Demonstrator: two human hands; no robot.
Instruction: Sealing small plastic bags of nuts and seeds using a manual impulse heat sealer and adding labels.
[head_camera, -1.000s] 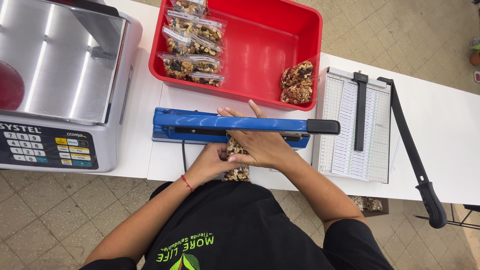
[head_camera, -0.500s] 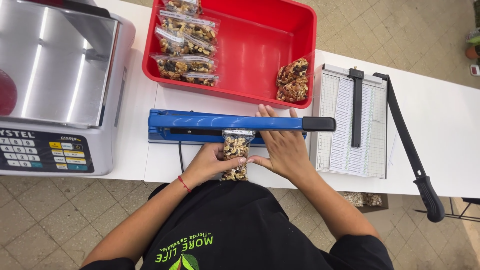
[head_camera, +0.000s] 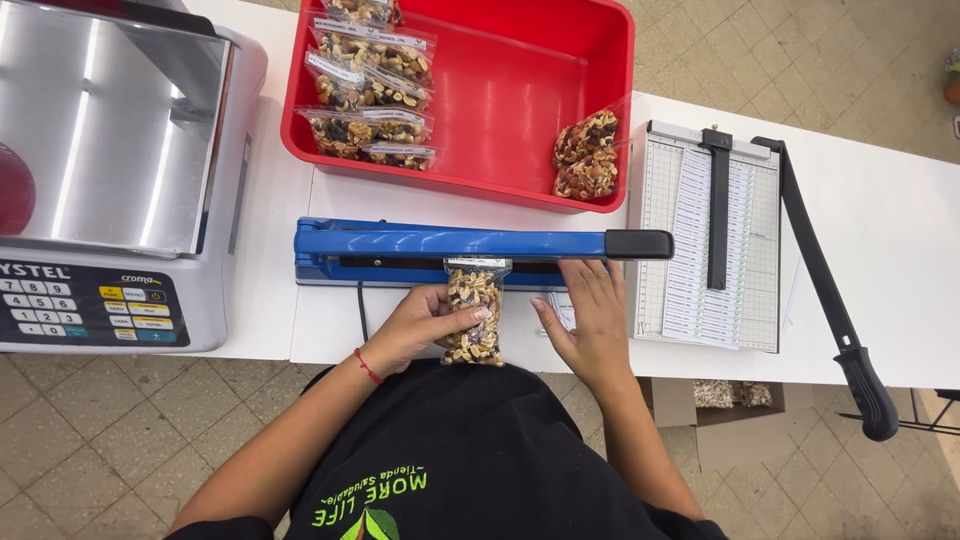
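A white table (head_camera: 880, 230) carries everything. On it, just beyond the left hand (head_camera: 425, 322) and right hand (head_camera: 590, 320), lies a blue sealer (head_camera: 470, 245) with a black handle. Farther beyond the hands stands a red tray (head_camera: 520, 75). Well out from the left hand sits a metal scale (head_camera: 110, 180). Just beside the right hand, on its outer side, rests a paper cutter (head_camera: 710, 240)
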